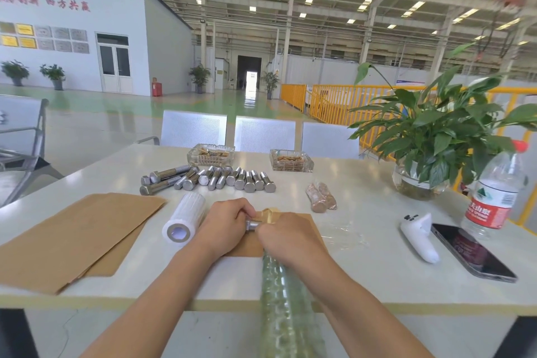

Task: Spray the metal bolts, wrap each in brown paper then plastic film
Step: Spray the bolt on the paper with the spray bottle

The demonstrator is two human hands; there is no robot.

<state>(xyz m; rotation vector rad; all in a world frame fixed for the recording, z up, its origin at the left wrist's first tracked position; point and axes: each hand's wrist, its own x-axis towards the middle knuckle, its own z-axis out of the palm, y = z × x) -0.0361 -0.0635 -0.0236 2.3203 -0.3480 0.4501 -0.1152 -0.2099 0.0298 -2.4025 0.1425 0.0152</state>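
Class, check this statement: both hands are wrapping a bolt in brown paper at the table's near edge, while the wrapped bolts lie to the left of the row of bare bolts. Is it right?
One detail is wrong. The head view shows the wrapped bolts to the right of the row of bare bolts, not the left. The rest stands: left hand and right hand hold a bolt over brown paper.

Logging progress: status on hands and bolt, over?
Left hand and right hand both grip bolt, rolling it in brown paper. Nothing blocking.
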